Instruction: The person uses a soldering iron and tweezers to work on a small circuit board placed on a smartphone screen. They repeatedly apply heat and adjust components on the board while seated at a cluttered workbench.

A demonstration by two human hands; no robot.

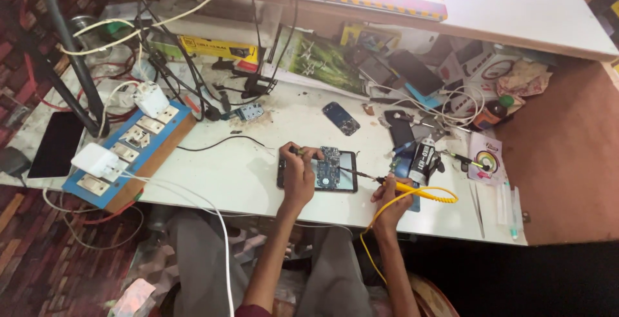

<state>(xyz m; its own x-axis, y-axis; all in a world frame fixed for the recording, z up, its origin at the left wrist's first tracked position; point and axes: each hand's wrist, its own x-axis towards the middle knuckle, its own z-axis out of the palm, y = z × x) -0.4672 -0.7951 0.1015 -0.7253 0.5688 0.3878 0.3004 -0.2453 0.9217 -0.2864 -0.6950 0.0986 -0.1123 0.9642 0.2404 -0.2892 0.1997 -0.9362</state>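
Yellow plastic marks the handle of the soldering iron [393, 184] that your right hand [391, 198] holds: the grip is closed around it like a pen. Its long axis runs nearly level, from your right hand toward the opened phone [319, 170], and the thin dark tip points left, reaching the phone's right part. A coiled yellow cord [433, 194] loops out to the right of the iron's handle and then drops over the counter [238, 175] edge.

Your left hand [298, 174] rests on the left half of the opened phone. Its grip is curled together, pinching a small dark tool [298, 152] at the phone's upper left corner; you cannot tell from here exactly what that tool is. The phone lies flat on the white counter, long axis left to right, with a bluish circuit board showing on its upper middle.

Right of the phone, just beyond the iron, stands a dark bottle [422, 160]. Above and to the right of the phone lies 1 small dark handset [340, 118], well apart. Far left of the phone sits a blue socket board [129, 153] with white plugs.
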